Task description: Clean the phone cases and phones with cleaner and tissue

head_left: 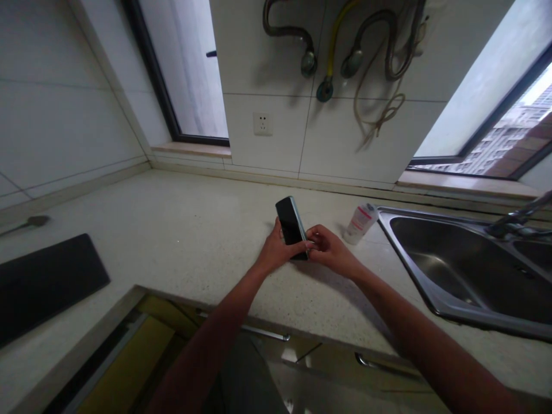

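A dark smartphone (291,225) with a pale edge is held upright over the speckled countertop (190,241). My left hand (274,250) grips its lower left side, fingers wrapped around it. From the right, my right hand (330,249) meets the phone's bottom corner, with thumb and fingers pinched on it. Both forearms reach in from the bottom of the view.
A small white bottle (360,222) with a red label lies beside the steel sink (470,270) at the right, with a faucet (517,218) over it. A black cooktop (43,282) sits at the left. Hoses (332,52) and a wall socket (263,123) are on the tiled wall. Drawer handles (379,365) are below.
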Demonstrator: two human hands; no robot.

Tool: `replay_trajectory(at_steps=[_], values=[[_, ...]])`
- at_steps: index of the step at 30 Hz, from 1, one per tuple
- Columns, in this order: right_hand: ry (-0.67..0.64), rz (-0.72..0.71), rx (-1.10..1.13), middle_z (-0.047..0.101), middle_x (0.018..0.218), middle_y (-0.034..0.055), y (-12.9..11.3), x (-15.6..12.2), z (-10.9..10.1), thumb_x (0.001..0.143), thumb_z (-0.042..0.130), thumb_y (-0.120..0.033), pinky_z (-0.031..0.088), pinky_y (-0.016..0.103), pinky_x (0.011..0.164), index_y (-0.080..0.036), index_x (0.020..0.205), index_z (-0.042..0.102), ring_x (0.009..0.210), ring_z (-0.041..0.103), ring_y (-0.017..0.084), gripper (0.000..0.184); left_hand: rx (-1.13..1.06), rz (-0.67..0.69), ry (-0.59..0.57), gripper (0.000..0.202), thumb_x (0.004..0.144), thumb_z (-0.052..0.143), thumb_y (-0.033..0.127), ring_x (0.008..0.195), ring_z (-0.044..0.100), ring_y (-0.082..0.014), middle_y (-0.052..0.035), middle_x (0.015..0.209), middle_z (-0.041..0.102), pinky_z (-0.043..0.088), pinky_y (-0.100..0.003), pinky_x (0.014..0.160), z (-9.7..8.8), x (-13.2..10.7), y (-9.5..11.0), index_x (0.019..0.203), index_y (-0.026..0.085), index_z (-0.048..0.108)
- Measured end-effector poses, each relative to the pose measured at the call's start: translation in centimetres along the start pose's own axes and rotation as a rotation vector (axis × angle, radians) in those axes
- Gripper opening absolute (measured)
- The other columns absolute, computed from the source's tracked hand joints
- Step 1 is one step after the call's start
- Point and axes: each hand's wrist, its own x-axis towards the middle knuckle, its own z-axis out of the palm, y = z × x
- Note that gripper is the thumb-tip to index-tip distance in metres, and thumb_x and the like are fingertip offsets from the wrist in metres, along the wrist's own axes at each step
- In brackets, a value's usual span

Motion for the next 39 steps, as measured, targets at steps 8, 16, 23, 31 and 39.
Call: replay_trajectory(at_steps=[8,16,23,31,39], values=[[-0.174,0.157,0.229,0.072,0.107,0.0082,-0.3,-0.2,-0.6,0.064,0.079,-0.028,0.057,0.033,0.072,-0.022,0.114,0.052,0.082,0.07,0.018,0.057,-0.03,0.047,-0.084,0.069,0.063,0.085,0.041,0.103,0.062,-0.0238,-0.0078,0.11,0.068,0.049,-0.037,0.09,-0.5,-0.1,0.2,0.121,0.019,0.056],[0.078,0.116,0.225,0.072,0.109,0.0095,-1.2,0.1,-1.3,0.075,0.071,-0.039,0.059,0.034,0.07,-0.021,0.11,0.06,0.092,0.07,0.022,0.041,-0.041,0.126,-0.081,0.08,0.06,0.085,0.037,0.109,0.06,-0.0262,-0.0102,0.12,0.064,0.048,-0.041,0.094,-0.3,-0.1,0.1,0.131,0.02,0.051],[0.26,0.14,0.183,0.072,0.092,0.0051,-0.7,0.7,-1.7,0.077,0.068,-0.038,0.061,0.036,0.062,-0.024,0.12,0.051,0.076,0.071,0.021,0.048,0.192,0.152,-0.027,0.097,0.058,0.085,0.038,0.109,0.062,-0.0306,-0.0111,0.121,0.066,0.047,-0.046,0.096,-0.8,-0.4,0.4,0.144,0.026,0.043],[0.257,0.17,0.166,0.07,0.074,0.002,-0.5,0.9,-2.0,0.072,0.067,-0.029,0.059,0.028,0.057,-0.02,0.101,0.061,0.06,0.066,0.015,0.031,0.117,0.156,-0.109,0.1,0.056,0.086,0.037,0.123,0.055,-0.0354,-0.0164,0.134,0.059,0.043,-0.051,0.103,-0.5,-0.7,-0.3,0.145,0.024,0.043],[0.29,0.184,0.14,0.068,0.073,0.0019,-0.9,0.9,-2.5,0.07,0.068,-0.038,0.06,0.029,0.053,-0.019,0.079,0.06,0.063,0.068,0.017,0.022,0.397,0.202,-0.185,0.114,0.064,0.079,0.04,0.133,0.047,-0.0342,-0.0188,0.151,0.042,0.038,-0.049,0.109,-0.7,-0.4,-1.1,0.157,0.021,0.017]])
